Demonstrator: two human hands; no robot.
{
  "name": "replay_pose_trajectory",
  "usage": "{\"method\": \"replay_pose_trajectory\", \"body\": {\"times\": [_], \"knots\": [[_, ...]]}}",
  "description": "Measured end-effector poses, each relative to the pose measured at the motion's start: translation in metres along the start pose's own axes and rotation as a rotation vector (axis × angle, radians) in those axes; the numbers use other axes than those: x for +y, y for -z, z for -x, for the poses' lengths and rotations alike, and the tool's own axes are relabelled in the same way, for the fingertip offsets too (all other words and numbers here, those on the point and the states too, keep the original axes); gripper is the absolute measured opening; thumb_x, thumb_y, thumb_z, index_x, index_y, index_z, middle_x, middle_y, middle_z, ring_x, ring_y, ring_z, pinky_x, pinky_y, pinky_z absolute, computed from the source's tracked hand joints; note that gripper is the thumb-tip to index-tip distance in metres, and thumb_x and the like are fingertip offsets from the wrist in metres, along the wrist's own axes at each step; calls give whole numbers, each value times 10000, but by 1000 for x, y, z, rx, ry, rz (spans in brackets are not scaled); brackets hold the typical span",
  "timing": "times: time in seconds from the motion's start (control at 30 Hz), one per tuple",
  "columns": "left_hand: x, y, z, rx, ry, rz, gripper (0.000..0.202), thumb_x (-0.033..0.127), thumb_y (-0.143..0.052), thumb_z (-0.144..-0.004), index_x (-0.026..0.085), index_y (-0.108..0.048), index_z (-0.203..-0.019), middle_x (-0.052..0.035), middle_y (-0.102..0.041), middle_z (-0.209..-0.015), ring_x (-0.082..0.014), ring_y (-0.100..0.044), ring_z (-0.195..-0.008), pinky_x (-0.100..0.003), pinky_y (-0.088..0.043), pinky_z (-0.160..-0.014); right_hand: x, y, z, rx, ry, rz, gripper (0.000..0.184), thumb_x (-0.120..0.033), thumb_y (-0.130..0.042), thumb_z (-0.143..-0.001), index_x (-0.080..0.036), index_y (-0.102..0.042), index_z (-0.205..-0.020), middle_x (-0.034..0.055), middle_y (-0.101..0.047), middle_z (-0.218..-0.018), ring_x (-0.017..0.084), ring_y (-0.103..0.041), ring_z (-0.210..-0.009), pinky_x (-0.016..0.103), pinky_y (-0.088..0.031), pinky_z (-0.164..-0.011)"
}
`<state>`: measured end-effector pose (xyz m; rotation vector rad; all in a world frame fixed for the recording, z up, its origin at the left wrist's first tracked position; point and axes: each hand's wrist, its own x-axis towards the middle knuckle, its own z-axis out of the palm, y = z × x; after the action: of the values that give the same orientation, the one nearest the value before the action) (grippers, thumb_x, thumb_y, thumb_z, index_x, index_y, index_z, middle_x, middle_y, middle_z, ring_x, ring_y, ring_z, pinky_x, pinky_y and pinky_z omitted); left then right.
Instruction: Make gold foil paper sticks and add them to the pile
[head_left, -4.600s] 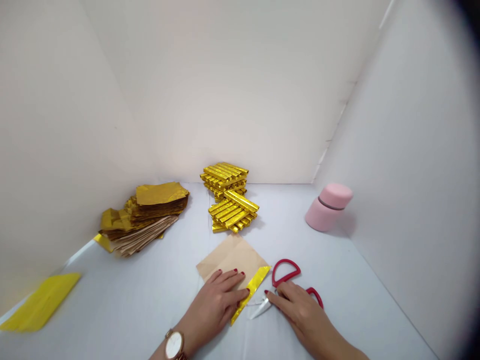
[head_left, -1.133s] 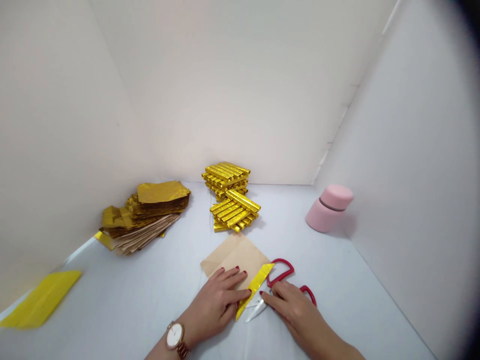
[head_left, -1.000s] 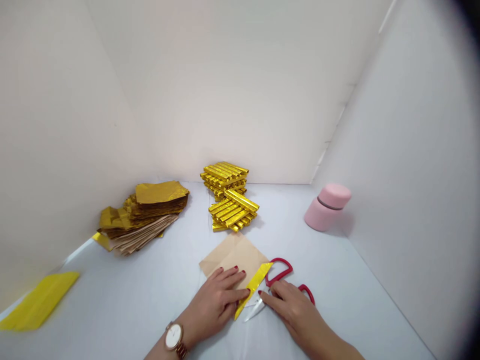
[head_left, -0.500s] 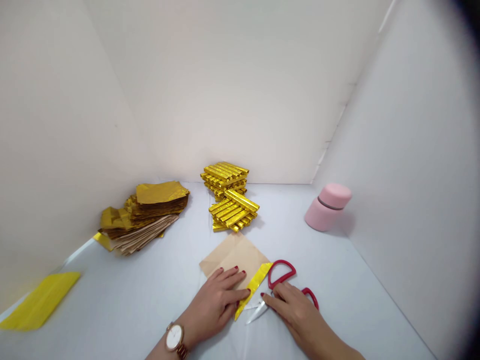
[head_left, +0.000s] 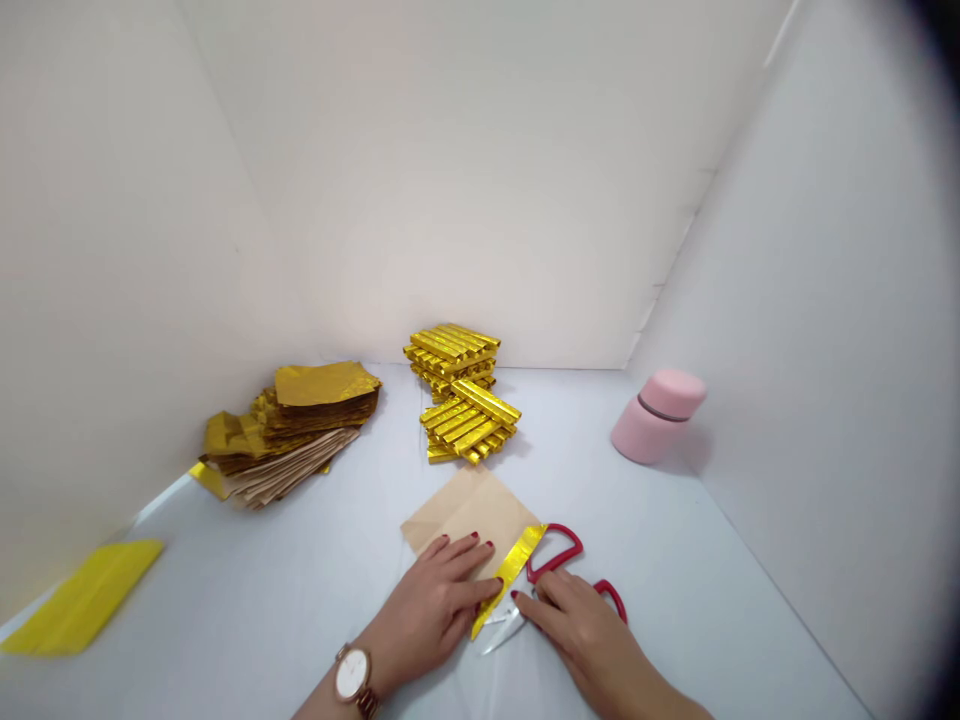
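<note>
A square of tan-backed gold foil paper (head_left: pixel 491 505) lies at an angle on the table, one edge folded over as a bright gold strip (head_left: pixel 517 565). My left hand (head_left: pixel 439 595) is flat, fingers stretched out on the paper, with its index fingertip on the lower part of the strip. Gripped around the middle in my right hand (head_left: pixel 581 620) are scissors (head_left: pixel 574 558) with red handles. Their closed blades point down and left beside the strip, and part of them is hidden under the hand.
Rolled gold paper sticks (head_left: pixel 454 345) are stacked in crossed layers at the back, with a second stack (head_left: pixel 472 425) in front. Piled gold sheets (head_left: pixel 330 385) stand at the left. A yellow sheet (head_left: pixel 86 598) lies at the left edge, and a pink lidded flask (head_left: pixel 652 430) leans at the right.
My right hand and the scissors have shifted slightly left, closer to the gold strip. My left hand stays pressed on the paper. The whole view has moved a little.
</note>
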<state>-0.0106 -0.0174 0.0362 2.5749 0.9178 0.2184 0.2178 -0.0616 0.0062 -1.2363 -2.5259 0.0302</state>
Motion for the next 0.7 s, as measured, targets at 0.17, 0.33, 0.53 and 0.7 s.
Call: {"method": "replay_pose_trajectory", "body": {"times": [0.17,0.33,0.53,0.7], "knots": [[1,1,0,-16,1,-16,552,88,-413,-862,391,-388,-1322,16,-392,-1416,-234,-306,-1314,-526,-297,-1016,1,2,1,-33,-1,-17,293,-115,-371,-910,-206,-598,-1071,69,-618,-809,190,-574,-708,283,-465,-615],[0,0,1,-16,4,-19,516,98,-405,-875,381,-416,-1306,9,-398,-1412,-232,-308,-1313,-519,-290,-1022,0,6,1,-47,-8,-12,264,-117,-403,-900,-201,-604,-1048,63,-615,-789,188,-574,-691,279,-464,-608],[-1,1,1,-17,-6,-3,498,113,-416,-872,368,-427,-1300,1,-399,-1413,-244,-308,-1312,-516,-282,-1025,-1,8,2,-60,-6,-30,296,-110,-356,-910,-191,-602,-1053,80,-623,-810,193,-587,-718,284,-481,-626],[1,2,0,9,-10,7,458,133,-422,-875,356,-462,-1273,-3,-415,-1403,-249,-323,-1304,-510,-285,-1024,-1,4,2,-30,-1,-17,316,-98,-344,-899,-190,-602,-1057,88,-626,-821,207,-590,-729,309,-489,-631]]}}
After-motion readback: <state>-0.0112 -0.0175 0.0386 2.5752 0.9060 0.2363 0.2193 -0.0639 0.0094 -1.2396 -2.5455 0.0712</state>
